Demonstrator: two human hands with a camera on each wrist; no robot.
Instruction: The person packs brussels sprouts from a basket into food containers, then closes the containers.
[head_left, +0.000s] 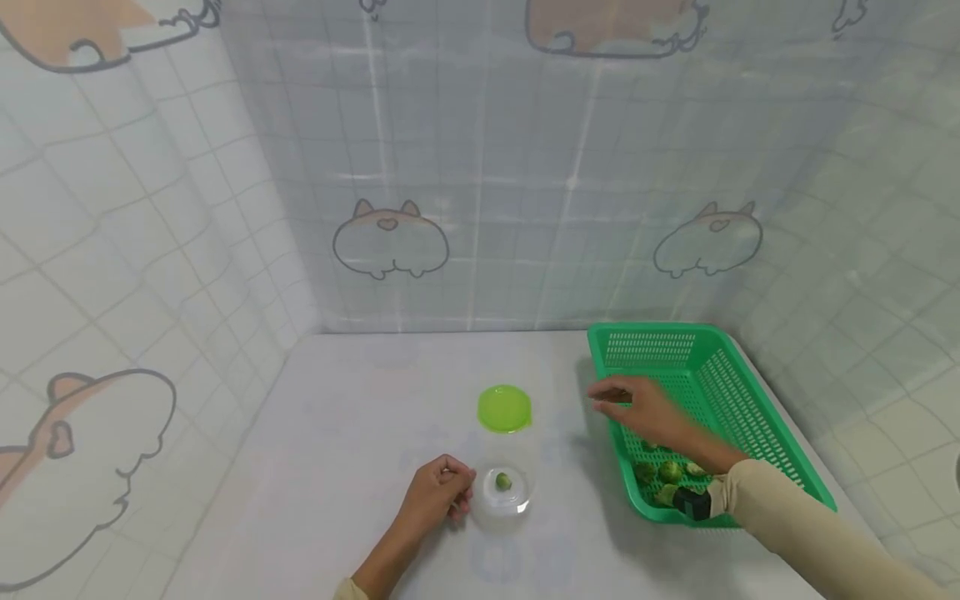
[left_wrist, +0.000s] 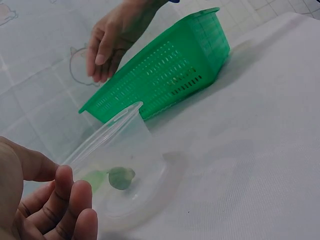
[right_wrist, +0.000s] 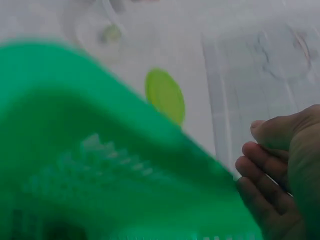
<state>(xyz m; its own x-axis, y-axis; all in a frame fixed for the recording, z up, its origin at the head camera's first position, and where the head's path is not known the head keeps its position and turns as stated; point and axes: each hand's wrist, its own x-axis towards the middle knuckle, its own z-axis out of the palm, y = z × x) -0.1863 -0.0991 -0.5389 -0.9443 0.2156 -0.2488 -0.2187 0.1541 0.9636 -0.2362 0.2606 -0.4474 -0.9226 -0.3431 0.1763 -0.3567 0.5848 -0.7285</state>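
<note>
A clear plastic container (head_left: pixel 517 500) stands on the white table with one Brussels sprout (head_left: pixel 503 481) on its bottom. At its left side my left hand (head_left: pixel 441 492) pinches the rim between thumb and fingertips, as the left wrist view shows. My right hand (head_left: pixel 637 407) hovers over the left side of a green plastic basket (head_left: pixel 780 442), fingers loosely bent and nothing between them. Inside the basket's near end lie several Brussels sprouts (head_left: pixel 670 472), partly hidden by the right forearm. The right wrist view shows the hand beside the basket's rim, somewhat blurred.
Behind the container a light green round lid (head_left: pixel 505 409) lies flat on the table (head_left: pixel 360 433). Tiled-pattern sheeting with cartoon animals (head_left: pixel 390 242) walls the table at the back and both sides. The basket's raised walls stand along the right side.
</note>
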